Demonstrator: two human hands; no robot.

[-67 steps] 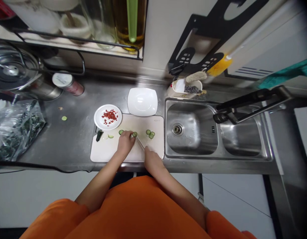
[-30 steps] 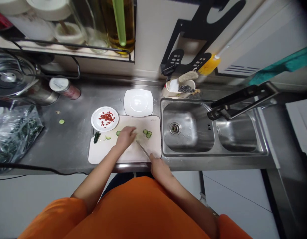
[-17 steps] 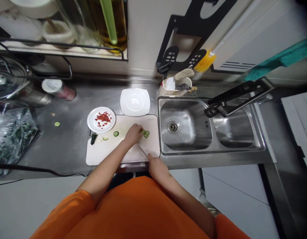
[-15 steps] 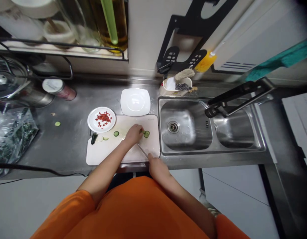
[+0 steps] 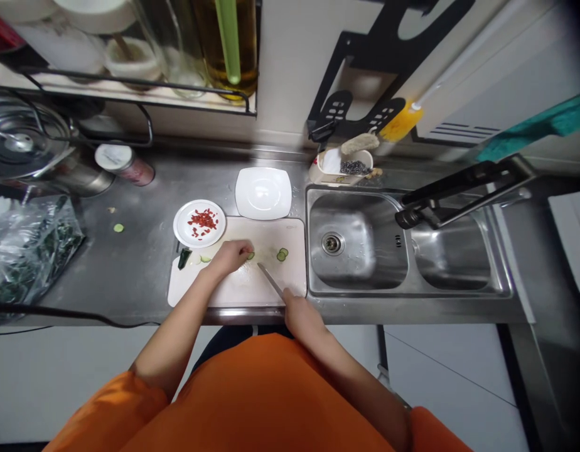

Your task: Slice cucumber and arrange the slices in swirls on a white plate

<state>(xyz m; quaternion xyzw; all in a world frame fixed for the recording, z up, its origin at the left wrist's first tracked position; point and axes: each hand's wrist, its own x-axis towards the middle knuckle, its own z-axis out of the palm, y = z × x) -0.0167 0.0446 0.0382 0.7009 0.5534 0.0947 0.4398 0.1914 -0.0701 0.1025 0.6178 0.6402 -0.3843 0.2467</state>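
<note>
My left hand (image 5: 230,257) is over the middle of the white cutting board (image 5: 233,295), its fingers closed on a cucumber slice (image 5: 250,256) whose green edge shows at the fingertips. In my right hand (image 5: 303,317), at the board's front right edge, is a knife (image 5: 270,280), its blade angled up and left over the board. Two overlapping cucumber slices (image 5: 282,253) lie on the right side of the board. Left of my left hand are pale green cucumber pieces (image 5: 204,258) and a dark green cucumber end (image 5: 184,258).
A white plate of red bits (image 5: 179,235) overlaps the board's back left corner. Behind the board is a square white plate (image 5: 263,193). To the right is a steel sink (image 5: 356,242) with a black faucet (image 5: 440,194). A plastic bag of greens (image 5: 40,257) lies at left.
My left hand has moved left, away from the cucumber slices on the right of the board. The knife stays in my right hand, nearly in place. The view has shifted slightly.
</note>
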